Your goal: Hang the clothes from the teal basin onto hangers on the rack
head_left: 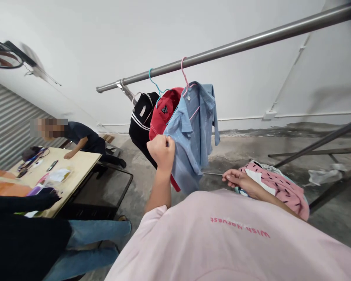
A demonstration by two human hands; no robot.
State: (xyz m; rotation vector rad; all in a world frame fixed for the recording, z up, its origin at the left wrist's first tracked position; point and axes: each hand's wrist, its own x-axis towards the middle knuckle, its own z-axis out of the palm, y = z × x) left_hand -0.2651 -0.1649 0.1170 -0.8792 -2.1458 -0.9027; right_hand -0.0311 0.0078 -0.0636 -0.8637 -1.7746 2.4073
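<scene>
My left hand (161,152) is closed in a fist at the left edge of a light blue collared shirt (190,128), gripping its cloth. The shirt hangs from a pink hanger (184,72) on a metal rail (228,50). Behind it come a red shirt (163,113) on a turquoise hanger (152,78) and a black garment with white stripes (142,117). Lower right, my right hand (238,181) is loosely curled, with gaps between its fingers and nothing visible in it. It is in front of a pink garment with dark marks (286,191).
At left, a person in dark clothes leans on a wooden table (84,158) bearing loose items. Another person in jeans (90,242) stands close on my left. Dark metal rack legs (321,140) slant at right, near a crumpled plastic bag (323,176). A white wall stands behind the rail.
</scene>
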